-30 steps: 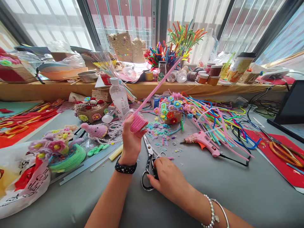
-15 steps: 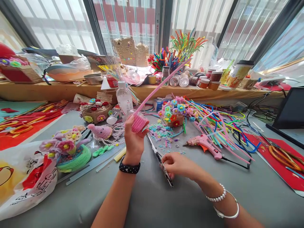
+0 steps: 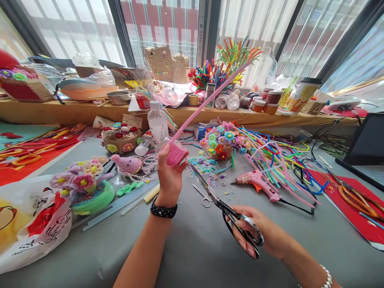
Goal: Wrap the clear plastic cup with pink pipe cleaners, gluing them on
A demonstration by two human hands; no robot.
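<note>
My left hand (image 3: 170,172) is closed around a small cup-like piece wrapped in pink chenille stem (image 3: 176,154). A long loose end of the pink stem (image 3: 207,102) sticks up to the right from it. In my right hand (image 3: 255,224) is a large pair of scissors (image 3: 219,202), with its handle loops among my fingers. Their blades point up and left, the tips close to my left hand. Beneath them on the table lies a small pair of scissors (image 3: 204,196). Coloured fuzz clippings (image 3: 205,165) are scattered behind the blades.
To the right lie a pink glue gun (image 3: 258,183) and a heap of chenille stems (image 3: 279,160). A flower basket (image 3: 223,144), a water bottle (image 3: 157,124) and a pink cone figure (image 3: 129,165) stand behind. At left are a green flower pot (image 3: 94,199) and a plastic bag (image 3: 27,224).
My right hand has lifted the large scissors off the table and moved right, uncovering the small scissors. My left hand still holds the pink piece in nearly the same place.
</note>
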